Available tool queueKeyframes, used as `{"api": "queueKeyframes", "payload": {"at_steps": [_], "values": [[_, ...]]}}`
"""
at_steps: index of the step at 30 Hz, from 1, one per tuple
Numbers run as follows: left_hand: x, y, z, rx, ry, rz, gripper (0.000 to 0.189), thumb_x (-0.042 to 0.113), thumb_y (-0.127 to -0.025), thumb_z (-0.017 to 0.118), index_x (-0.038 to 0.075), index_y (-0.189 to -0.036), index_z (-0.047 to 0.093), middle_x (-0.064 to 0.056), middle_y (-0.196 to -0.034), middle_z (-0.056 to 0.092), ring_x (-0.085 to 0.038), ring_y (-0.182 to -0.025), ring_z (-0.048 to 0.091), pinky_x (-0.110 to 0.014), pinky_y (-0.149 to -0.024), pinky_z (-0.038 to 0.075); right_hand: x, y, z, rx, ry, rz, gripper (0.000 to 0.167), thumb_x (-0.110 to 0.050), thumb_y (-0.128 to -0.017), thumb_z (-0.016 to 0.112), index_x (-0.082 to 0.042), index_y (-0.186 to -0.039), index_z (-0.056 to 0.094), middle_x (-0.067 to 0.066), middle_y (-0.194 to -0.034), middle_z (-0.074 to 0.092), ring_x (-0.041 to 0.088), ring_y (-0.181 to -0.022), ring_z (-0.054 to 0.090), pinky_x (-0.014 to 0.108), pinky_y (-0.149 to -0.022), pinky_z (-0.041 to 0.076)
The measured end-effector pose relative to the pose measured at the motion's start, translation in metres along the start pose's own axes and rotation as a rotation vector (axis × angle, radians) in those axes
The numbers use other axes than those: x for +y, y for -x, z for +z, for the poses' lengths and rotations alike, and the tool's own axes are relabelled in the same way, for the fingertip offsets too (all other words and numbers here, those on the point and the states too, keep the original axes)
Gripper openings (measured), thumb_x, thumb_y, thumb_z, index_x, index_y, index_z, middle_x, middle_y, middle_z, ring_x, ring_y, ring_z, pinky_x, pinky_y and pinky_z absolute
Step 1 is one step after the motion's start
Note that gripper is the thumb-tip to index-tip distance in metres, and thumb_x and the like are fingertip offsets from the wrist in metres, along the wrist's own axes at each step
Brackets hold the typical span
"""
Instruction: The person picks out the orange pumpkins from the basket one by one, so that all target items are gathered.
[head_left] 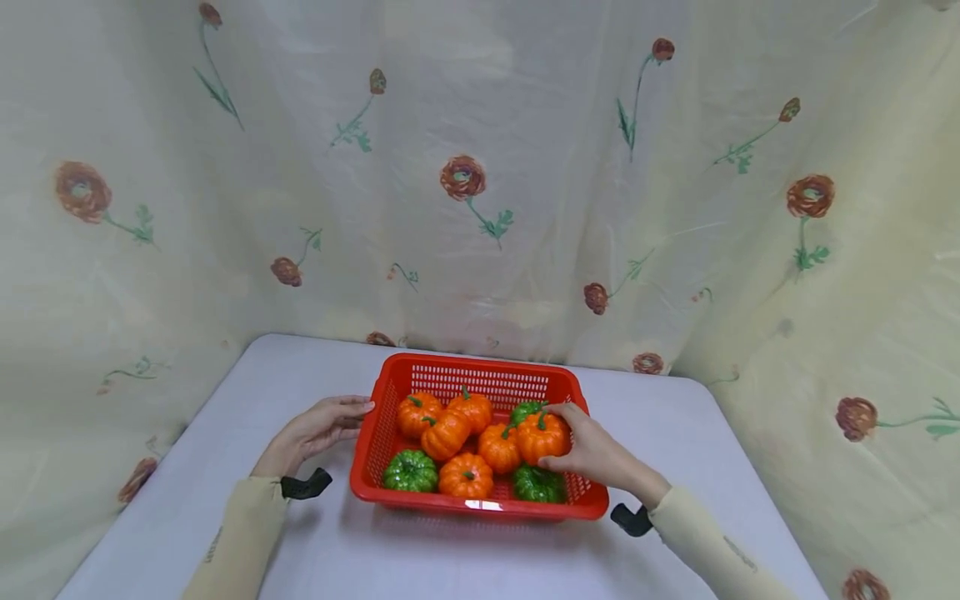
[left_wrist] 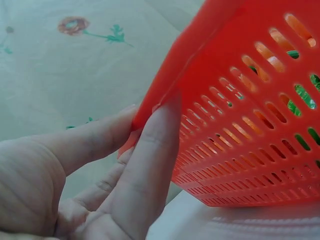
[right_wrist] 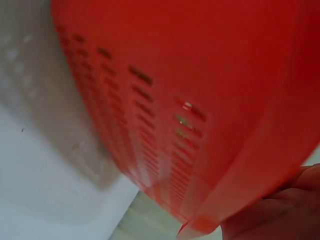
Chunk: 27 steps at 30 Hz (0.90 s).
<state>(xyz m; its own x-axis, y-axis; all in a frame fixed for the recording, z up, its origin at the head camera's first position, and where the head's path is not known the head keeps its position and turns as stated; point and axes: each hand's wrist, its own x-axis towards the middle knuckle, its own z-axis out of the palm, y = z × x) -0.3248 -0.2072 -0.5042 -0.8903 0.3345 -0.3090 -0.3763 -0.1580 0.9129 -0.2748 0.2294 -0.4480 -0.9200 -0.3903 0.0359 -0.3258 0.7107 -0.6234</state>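
A red plastic basket (head_left: pixel 480 505) with slotted walls holds several small orange pumpkins (head_left: pixel 446 434) and three green ones (head_left: pixel 410 472). At its left end, my left hand (head_left: pixel 322 429) pinches the rim; the left wrist view shows the thumb and fingers on either side of the red edge (left_wrist: pixel 165 75). My right hand (head_left: pixel 592 446) reaches over the right end and grips an orange pumpkin (head_left: pixel 543 438) with a green stem, thumb in front and fingers behind. In the right wrist view the basket wall (right_wrist: pixel 165 100) hides that pumpkin and most of the hand (right_wrist: pixel 280 215).
The basket stands on a white table (head_left: pixel 300 375), near the middle of its width. A pale curtain (head_left: pixel 525 275) printed with red flowers hangs behind the table and along both sides. Both wrists wear black straps (head_left: pixel 306 484).
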Motion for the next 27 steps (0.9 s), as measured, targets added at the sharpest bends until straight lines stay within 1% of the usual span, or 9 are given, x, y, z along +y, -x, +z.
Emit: {"api": "queueKeyframes", "payload": {"at_steps": [2, 7, 9, 12, 16, 19, 22, 24, 27], "values": [[-0.001, 0.0, 0.001, 0.0, 0.01, -0.005, 0.061, 0.018, -0.095, 0.063, -0.006, -0.142, 0.034, -0.004, -0.106, 0.068, -0.016, -0.091, 0.07, -0.032, -0.086, 0.058, 0.0, 0.003, 0.0, 0.002, -0.03, 0.012, 0.075, -0.03, -0.075, 0.082, -0.007, -0.136, 0.045, 0.008, -0.129, 0.053, 0.023, -0.112, 0.055, 0.046, -0.098, 0.052], [-0.003, -0.002, 0.0, -0.017, 0.017, -0.006, 0.058, 0.017, -0.095, 0.061, -0.007, -0.141, 0.034, -0.004, -0.102, 0.069, -0.014, -0.088, 0.071, -0.028, -0.08, 0.059, 0.002, 0.008, 0.0, -0.004, -0.121, 0.056, 0.075, -0.031, -0.077, 0.08, -0.01, -0.139, 0.043, 0.01, -0.134, 0.051, 0.026, -0.116, 0.054, 0.046, -0.095, 0.054], [-0.004, -0.002, -0.001, -0.026, 0.009, -0.007, 0.059, 0.017, -0.096, 0.06, -0.008, -0.142, 0.032, -0.003, -0.102, 0.069, -0.013, -0.088, 0.07, -0.027, -0.08, 0.059, 0.003, 0.011, -0.002, -0.011, -0.153, 0.073, 0.075, -0.031, -0.077, 0.08, -0.013, -0.14, 0.042, 0.01, -0.135, 0.05, 0.027, -0.117, 0.053, 0.046, -0.095, 0.054], [-0.005, -0.002, 0.0, -0.015, 0.012, -0.015, 0.061, 0.018, -0.095, 0.061, -0.007, -0.143, 0.032, -0.004, -0.103, 0.069, -0.014, -0.088, 0.07, -0.028, -0.081, 0.059, 0.003, 0.015, -0.007, -0.022, -0.184, 0.082, 0.074, -0.031, -0.078, 0.079, -0.016, -0.14, 0.042, 0.011, -0.136, 0.05, 0.028, -0.118, 0.053, 0.045, -0.096, 0.053], [-0.005, -0.001, 0.001, -0.01, 0.012, -0.017, 0.061, 0.019, -0.096, 0.061, -0.006, -0.143, 0.031, -0.004, -0.105, 0.068, -0.015, -0.089, 0.07, -0.03, -0.082, 0.059, 0.006, 0.021, -0.017, -0.04, -0.208, 0.073, 0.073, -0.03, -0.079, 0.078, -0.016, -0.141, 0.041, 0.013, -0.137, 0.049, 0.03, -0.118, 0.052, 0.044, -0.093, 0.055], [-0.003, -0.001, 0.002, -0.014, 0.013, -0.017, 0.06, 0.019, -0.096, 0.061, -0.006, -0.142, 0.032, -0.004, -0.104, 0.068, -0.014, -0.087, 0.07, -0.028, -0.08, 0.059, 0.008, 0.024, -0.026, -0.044, -0.215, 0.061, 0.072, -0.029, -0.08, 0.076, -0.013, -0.141, 0.04, 0.014, -0.139, 0.047, 0.035, -0.123, 0.049, 0.045, -0.093, 0.055], [-0.001, -0.001, 0.003, -0.013, 0.014, -0.022, 0.057, 0.018, -0.096, 0.061, -0.005, -0.139, 0.034, -0.003, -0.101, 0.069, -0.013, -0.085, 0.07, -0.026, -0.077, 0.06, 0.011, 0.027, -0.034, -0.035, -0.2, 0.051, 0.073, -0.029, -0.081, 0.075, -0.011, -0.142, 0.039, 0.015, -0.141, 0.045, 0.038, -0.127, 0.046, 0.05, -0.098, 0.051], [0.0, -0.001, 0.002, -0.02, 0.012, -0.022, 0.057, 0.018, -0.096, 0.06, -0.006, -0.14, 0.033, -0.003, -0.1, 0.069, -0.012, -0.084, 0.07, -0.026, -0.077, 0.06, 0.012, 0.029, -0.039, -0.02, -0.189, 0.036, 0.072, -0.029, -0.082, 0.074, -0.01, -0.142, 0.038, 0.015, -0.142, 0.045, 0.038, -0.128, 0.046, 0.053, -0.102, 0.048], [0.001, -0.001, 0.002, -0.025, 0.016, -0.028, 0.056, 0.018, -0.096, 0.06, -0.006, -0.14, 0.033, -0.003, -0.101, 0.069, -0.012, -0.085, 0.07, -0.026, -0.078, 0.06, 0.012, 0.03, -0.049, 0.005, -0.183, 0.001, 0.071, -0.028, -0.083, 0.073, -0.009, -0.142, 0.038, 0.015, -0.142, 0.045, 0.037, -0.127, 0.047, 0.054, -0.103, 0.046]]}}
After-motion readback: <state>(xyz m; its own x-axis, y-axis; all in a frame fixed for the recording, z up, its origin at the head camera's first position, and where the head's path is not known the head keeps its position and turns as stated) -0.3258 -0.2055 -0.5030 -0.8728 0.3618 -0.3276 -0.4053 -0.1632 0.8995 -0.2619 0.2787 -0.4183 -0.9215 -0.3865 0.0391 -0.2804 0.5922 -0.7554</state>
